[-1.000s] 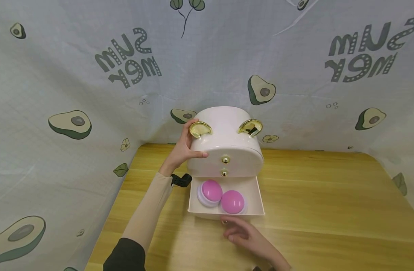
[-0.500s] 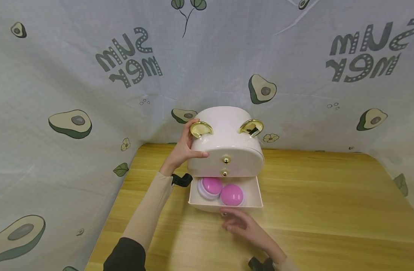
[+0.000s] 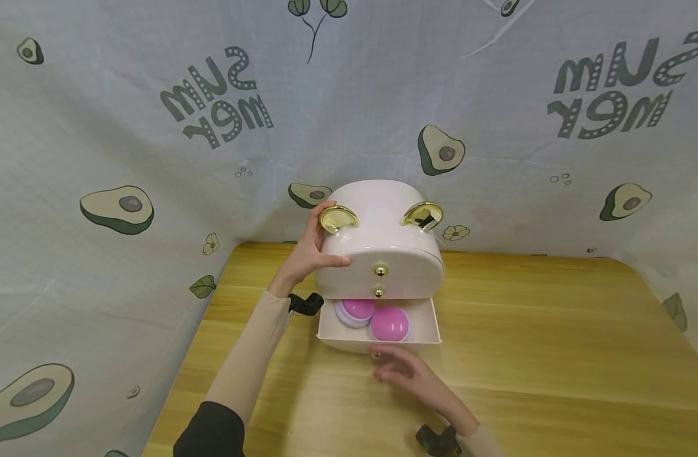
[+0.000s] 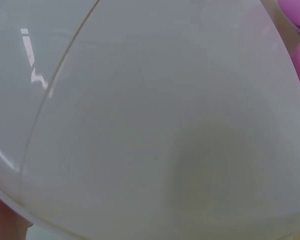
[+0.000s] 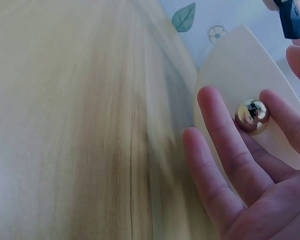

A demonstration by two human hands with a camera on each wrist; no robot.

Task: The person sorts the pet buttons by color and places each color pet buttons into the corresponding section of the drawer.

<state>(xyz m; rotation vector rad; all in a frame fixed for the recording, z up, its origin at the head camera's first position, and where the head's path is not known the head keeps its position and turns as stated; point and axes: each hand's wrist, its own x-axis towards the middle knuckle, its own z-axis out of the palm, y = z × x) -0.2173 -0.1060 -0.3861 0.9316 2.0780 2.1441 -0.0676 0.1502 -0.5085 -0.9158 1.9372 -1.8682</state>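
A glossy white drawer box (image 3: 377, 222) with gold ears stands against the cloth backdrop. My left hand (image 3: 305, 257) grips its left side, thumb on the front and fingers toward the back near one ear (image 3: 339, 219). Its lower drawer (image 3: 426, 317) is pulled partway out. Inside lie two round containers with pink domed tops (image 3: 389, 324), the left one partly under the box front. At the drawer front, my right hand (image 3: 412, 377) has its fingers spread around the gold knob (image 5: 252, 116), the index fingertip right at it and the thumb apart.
The box stands on a wood-grain table (image 3: 554, 336). Behind it hangs a pale cloth (image 3: 349, 114) printed with avocados. Two more gold knobs (image 3: 381, 270) sit on the upper front. A black wrist camera (image 3: 438, 439) is strapped on the right wrist.
The drawer has slid inward toward the box, carrying the two pink-topped containers back. My right hand has moved forward with it, while the left hand has kept its hold.
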